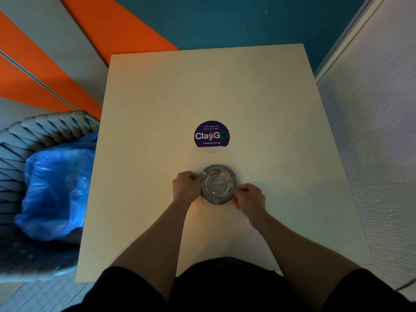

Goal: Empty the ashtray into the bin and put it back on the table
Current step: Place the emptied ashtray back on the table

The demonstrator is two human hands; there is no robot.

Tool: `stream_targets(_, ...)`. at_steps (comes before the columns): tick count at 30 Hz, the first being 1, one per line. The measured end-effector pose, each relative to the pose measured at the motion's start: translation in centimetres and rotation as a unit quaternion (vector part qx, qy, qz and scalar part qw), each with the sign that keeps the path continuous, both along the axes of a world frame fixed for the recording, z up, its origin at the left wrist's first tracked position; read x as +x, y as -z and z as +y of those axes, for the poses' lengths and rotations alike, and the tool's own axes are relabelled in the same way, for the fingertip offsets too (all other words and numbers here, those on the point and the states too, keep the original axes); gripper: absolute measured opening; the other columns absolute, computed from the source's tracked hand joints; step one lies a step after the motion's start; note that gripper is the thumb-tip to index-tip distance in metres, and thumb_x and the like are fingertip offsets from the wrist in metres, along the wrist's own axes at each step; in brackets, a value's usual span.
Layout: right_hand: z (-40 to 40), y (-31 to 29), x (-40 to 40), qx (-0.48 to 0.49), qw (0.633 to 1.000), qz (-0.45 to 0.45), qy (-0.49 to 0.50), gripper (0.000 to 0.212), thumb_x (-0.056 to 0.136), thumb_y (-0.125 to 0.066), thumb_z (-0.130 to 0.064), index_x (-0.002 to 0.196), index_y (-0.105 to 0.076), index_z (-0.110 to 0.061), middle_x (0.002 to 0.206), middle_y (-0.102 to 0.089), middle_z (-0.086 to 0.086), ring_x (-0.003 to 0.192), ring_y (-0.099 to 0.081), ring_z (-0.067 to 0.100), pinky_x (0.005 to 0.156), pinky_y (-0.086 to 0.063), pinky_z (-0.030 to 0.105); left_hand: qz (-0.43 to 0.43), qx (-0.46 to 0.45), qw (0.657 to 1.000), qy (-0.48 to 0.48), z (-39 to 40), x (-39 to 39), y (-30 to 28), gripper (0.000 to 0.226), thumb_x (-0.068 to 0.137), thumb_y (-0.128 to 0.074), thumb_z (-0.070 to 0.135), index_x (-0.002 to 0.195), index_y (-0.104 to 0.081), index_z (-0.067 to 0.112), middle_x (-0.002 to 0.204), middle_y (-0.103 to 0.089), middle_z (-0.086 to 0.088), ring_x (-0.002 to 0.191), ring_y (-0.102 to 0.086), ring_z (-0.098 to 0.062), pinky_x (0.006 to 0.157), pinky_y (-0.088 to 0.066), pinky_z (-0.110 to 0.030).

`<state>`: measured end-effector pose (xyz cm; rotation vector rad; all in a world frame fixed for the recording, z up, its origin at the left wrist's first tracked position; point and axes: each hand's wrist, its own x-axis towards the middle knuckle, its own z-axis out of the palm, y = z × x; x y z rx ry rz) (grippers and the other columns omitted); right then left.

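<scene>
A round metal ashtray (218, 183) sits on the white table (157, 109), a little nearer to me than the table's middle. My left hand (186, 185) grips its left rim and my right hand (248, 197) grips its lower right rim. The bowl looks shiny, and I cannot tell whether anything lies in it. The bin is a blue plastic bag (56, 185) held open on a grey woven chair (29, 136) left of the table.
A round purple "ClayGo" sticker (211, 134) is stuck on the table just beyond the ashtray. A white textured wall (371, 131) runs along the right side. Orange, grey and blue floor shows past the far edge.
</scene>
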<state>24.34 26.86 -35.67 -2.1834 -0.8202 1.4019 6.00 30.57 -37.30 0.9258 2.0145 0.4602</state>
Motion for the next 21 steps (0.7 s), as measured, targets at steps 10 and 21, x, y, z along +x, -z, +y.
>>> stream_targets(10,2.8,-0.1,-0.3,0.023,0.998,-0.032,-0.048,0.013,0.084,-0.060,-0.026,0.089,-0.071,-0.021,0.087,-0.076,0.007,0.087,-0.072,0.031,0.084,-0.059,0.045,-0.053,-0.042,0.997,-0.045,-2.8,-0.9,0.1,0.012,0.078,-0.066,0.028,0.073,-0.073,0.019,0.073,-0.071,-0.005,0.060,-0.061,-0.018,0.054,-0.047,-0.024)
stream_targets(21,-1.6,-0.2,-0.7,-0.012,0.999,0.029,0.012,0.014,0.087,-0.061,-0.020,0.077,-0.070,-0.018,0.069,-0.074,0.009,0.061,-0.066,0.022,0.077,-0.062,0.053,-0.056,-0.004,0.998,-0.016,1.7,0.1,-1.0,0.015,0.083,-0.066,0.030,0.090,-0.076,0.021,0.084,-0.070,0.003,0.079,-0.063,-0.014,0.069,-0.052,-0.028)
